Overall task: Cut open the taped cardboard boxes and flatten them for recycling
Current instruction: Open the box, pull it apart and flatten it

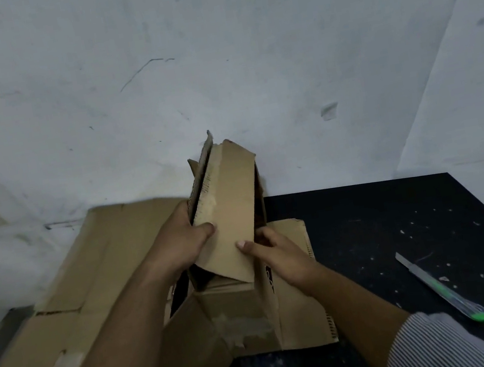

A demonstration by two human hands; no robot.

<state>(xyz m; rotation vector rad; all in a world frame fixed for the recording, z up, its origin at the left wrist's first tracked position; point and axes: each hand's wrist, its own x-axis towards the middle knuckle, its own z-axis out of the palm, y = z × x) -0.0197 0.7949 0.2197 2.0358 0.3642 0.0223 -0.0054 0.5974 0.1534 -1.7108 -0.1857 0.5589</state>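
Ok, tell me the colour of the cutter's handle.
The cutter handle is green, brightest at its end; head view.

A partly collapsed cardboard box is held upright over a black table, gripped at its left edge by the left hand and at its lower right edge by the right hand. Opened cardboard is spread beneath and leftward. A green-handled knife is laid well apart at the right.

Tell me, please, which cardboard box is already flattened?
The large box at the left lies flat; the smaller box, gripped by the left hand and right hand, sticks up.
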